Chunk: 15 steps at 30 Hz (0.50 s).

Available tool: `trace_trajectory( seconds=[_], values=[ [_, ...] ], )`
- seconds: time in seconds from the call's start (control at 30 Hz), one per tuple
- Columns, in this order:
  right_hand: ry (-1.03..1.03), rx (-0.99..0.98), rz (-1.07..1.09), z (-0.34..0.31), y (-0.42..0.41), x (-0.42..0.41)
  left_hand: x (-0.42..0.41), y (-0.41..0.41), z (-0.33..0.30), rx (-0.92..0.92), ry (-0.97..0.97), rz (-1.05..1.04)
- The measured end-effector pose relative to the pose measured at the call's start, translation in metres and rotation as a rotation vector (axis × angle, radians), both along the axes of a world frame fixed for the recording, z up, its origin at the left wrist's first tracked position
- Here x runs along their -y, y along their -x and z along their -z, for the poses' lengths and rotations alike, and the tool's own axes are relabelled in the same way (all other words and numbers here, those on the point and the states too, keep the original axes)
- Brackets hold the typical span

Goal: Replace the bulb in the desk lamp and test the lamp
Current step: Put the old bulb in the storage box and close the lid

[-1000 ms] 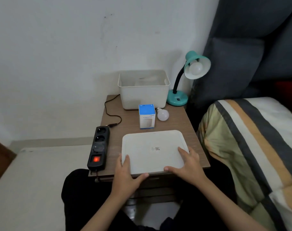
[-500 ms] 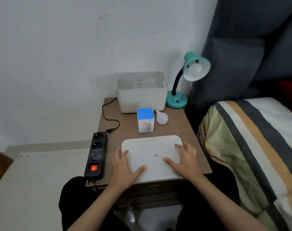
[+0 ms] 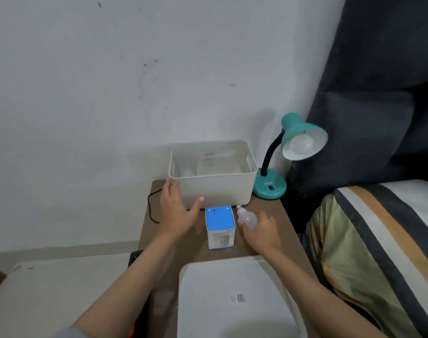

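A teal desk lamp (image 3: 271, 184) stands at the back right of the wooden bedside table (image 3: 276, 211), with a white bulb (image 3: 301, 143) in its shade, unlit. A loose white bulb (image 3: 246, 217) lies right of a blue-and-white bulb box (image 3: 219, 226); my right hand (image 3: 263, 231) is closing around that bulb. My left hand (image 3: 177, 211) is open, fingers spread, against the front left of the white plastic bin (image 3: 215, 189).
A white lid (image 3: 235, 298) lies flat on the near part of the table. A black power strip (image 3: 135, 261) sits at the table's left edge, mostly hidden by my left arm, with a black cord (image 3: 150, 206) behind. A striped bed (image 3: 383, 240) is at the right.
Both hands left the white lid and reached forward. The left hand went to the bin, the right hand to the loose bulb. The camera moved closer and tilted up.
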State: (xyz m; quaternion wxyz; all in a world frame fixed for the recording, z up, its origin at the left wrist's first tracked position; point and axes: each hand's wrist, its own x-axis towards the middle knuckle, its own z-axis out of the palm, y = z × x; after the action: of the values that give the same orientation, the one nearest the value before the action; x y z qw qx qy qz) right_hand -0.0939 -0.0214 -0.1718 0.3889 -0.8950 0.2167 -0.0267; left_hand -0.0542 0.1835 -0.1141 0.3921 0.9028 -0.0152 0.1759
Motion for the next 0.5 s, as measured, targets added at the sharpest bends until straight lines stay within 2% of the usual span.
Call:
trace_trajectory(
  seconds=[0.27, 0.37, 0.5],
  values=[
    [-0.086, 0.037, 0.099, 0.014, -0.023, 0.0, 0.002, -0.061, 0.001, -0.06, -0.007, -0.021],
    [-0.139, 0.208, 0.099, 0.004, -0.013, 0.005, 0.002, -0.078, 0.001, -0.08, 0.021, -0.008],
    [-0.242, 0.491, -0.001, -0.032, -0.006, 0.007, 0.001, -0.09, 0.003, -0.056, 0.048, -0.007]
  ],
)
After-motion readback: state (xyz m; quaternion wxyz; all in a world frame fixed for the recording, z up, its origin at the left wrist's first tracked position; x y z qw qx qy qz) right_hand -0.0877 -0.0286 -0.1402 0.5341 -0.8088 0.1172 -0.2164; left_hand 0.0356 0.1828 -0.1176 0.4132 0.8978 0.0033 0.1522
